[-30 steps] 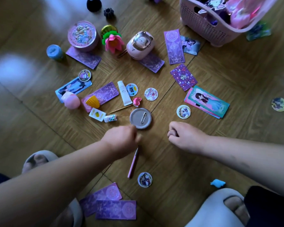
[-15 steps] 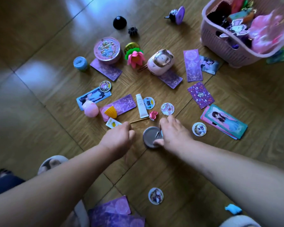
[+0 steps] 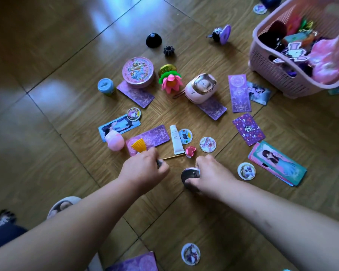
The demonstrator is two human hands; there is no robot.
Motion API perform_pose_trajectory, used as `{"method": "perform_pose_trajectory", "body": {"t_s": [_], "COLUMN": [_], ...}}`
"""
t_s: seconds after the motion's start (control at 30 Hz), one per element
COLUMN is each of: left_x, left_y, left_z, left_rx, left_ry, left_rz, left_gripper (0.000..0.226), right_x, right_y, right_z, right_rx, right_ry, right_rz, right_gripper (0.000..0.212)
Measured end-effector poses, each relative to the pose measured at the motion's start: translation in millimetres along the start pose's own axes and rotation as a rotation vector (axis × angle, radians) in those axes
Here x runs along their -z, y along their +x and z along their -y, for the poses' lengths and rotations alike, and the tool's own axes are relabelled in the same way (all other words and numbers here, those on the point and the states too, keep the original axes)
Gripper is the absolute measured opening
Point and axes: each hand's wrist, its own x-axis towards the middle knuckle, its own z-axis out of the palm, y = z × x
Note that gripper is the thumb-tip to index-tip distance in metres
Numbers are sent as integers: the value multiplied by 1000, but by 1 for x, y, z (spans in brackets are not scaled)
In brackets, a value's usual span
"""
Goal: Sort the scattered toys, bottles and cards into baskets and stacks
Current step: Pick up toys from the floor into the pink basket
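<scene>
Gripping the round badge point(image 3: 189, 174), our right hand point(image 3: 210, 176) has its fingers curled over the top rim and the thumb tucked beneath, so the badge stands tilted on edge low over the wooden floor point(image 3: 47, 94). We cannot tell whether it touches the floor. 0.5 s ago this badge lay flat, metal back and pin up, with the fingers only reaching it. 1.0 s ago the right hand was a loose fist well to the right of it.

Our left hand point(image 3: 143, 169) has gone forward too. It was beside the badge before, and now it is closed near the yellow comb-shaped toy point(image 3: 138, 147) on the purple card point(image 3: 152, 136). A small dark object point(image 3: 160, 163) is pinched between its thumb and fingers, and we cannot tell what that object is.

A thin gold stick point(image 3: 173, 157) runs from the left hand toward the pink heart point(image 3: 190, 151), and the white tube point(image 3: 176, 139) lies just beyond it; all 3 are unmoved. The little white card and tiny bottle seen 1.0 s ago are now hidden under the left hand. The pink pen that lay by that hand then is gone from the floor.

A round sticker point(image 3: 207, 144) sits just beyond the right hand. The pink basket point(image 3: 272, 79), filled with toys, stands at upper right, well apart from both hands.
</scene>
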Motion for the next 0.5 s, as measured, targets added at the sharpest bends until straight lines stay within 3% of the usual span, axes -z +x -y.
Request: {"method": "perform_pose_trajectory", "body": {"t_s": [0.13, 0.23, 0.3, 0.37, 0.5], "left_x": [20, 20, 17, 13, 7], "left_y": [23, 48, 63, 72, 76], "left_z": [-11, -26, -38, -46, -40], "left_rx": [170, 203, 215, 215, 282], "left_ry": [-202, -163, -92, -28, -78], "left_rz": [-8, 5, 25, 39, 74], "left_gripper": [18, 26, 41, 52, 38], "right_x": [19, 31, 29, 22, 4], "right_y": [3, 11, 18, 25, 36], "right_z": [-9, -11, -9, -4, 6], "right_rx": [29, 70, 102, 114, 104], "right_ry": [228, 312, 148, -89, -291], "right_rz": [13, -66, -198, -312, -303], "right_gripper": [14, 47, 52, 41, 31]}}
